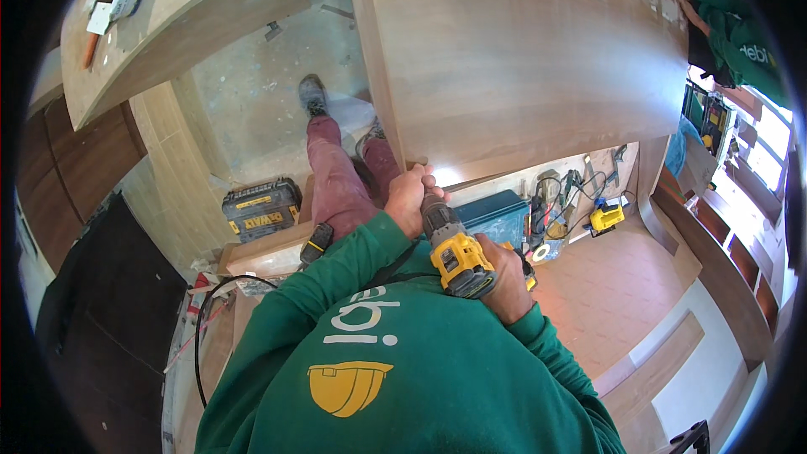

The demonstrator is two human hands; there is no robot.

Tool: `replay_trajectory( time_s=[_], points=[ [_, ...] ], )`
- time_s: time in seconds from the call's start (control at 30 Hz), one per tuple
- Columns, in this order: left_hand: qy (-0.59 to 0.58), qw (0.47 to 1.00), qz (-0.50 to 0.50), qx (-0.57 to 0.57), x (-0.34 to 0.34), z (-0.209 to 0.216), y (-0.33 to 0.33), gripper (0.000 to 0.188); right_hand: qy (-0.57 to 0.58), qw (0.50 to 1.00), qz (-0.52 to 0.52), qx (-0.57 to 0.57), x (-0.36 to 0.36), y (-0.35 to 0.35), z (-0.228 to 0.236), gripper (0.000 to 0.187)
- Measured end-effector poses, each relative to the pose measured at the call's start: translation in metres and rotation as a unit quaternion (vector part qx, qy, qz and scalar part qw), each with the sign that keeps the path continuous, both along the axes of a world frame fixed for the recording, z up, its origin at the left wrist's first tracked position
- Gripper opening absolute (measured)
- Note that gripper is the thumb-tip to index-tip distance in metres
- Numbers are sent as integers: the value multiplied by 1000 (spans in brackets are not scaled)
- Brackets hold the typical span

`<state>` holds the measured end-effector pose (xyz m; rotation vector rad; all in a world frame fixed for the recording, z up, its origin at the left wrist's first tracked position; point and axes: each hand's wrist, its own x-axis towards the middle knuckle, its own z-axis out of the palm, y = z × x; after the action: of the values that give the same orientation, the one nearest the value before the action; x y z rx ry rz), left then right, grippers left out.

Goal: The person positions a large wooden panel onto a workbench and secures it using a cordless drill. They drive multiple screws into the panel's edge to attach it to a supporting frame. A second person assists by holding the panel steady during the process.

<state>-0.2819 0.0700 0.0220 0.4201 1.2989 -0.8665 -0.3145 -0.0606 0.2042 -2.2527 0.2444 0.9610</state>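
Observation:
My right hand [506, 279] is wrapped round the handle of a yellow and black cordless drill [462, 259]. Its black chuck points up and away from me, toward the lower edge of a large wooden panel [538, 59]. At that edge, just beyond the chuck, my left hand [408, 200] has its fingers closed together. What they pinch, and the drill's tip, are hidden behind the fingers. A bright patch of light shines on the panel's edge beside them.
A black and yellow tool case [262, 209] lies left of my legs. Right of the drill are a teal box [496, 217], cables and a yellow power tool [607, 217]. A curved wooden top [185, 8] carries a brush at upper left. Another person in green [740, 42] works at far right.

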Motion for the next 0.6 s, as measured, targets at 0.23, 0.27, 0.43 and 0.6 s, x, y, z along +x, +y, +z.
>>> replay_trajectory(
  time_s=[0.23,0.27,0.43,0.6],
  points=[
    [-7,1000,11,-9,-2,-3,0,24,3,1000,11,-7,-1,-2,-3,29],
    [-3,1000,12,-6,-1,-2,0,25,2,1000,13,-6,1,-2,-3,29],
    [6,1000,9,-7,-2,-4,1,26,8,1000,12,-1,5,-1,-3,29],
    [-15,999,20,-24,-6,-8,2,27,5,1000,15,5,11,1,-1,33]
  ],
)
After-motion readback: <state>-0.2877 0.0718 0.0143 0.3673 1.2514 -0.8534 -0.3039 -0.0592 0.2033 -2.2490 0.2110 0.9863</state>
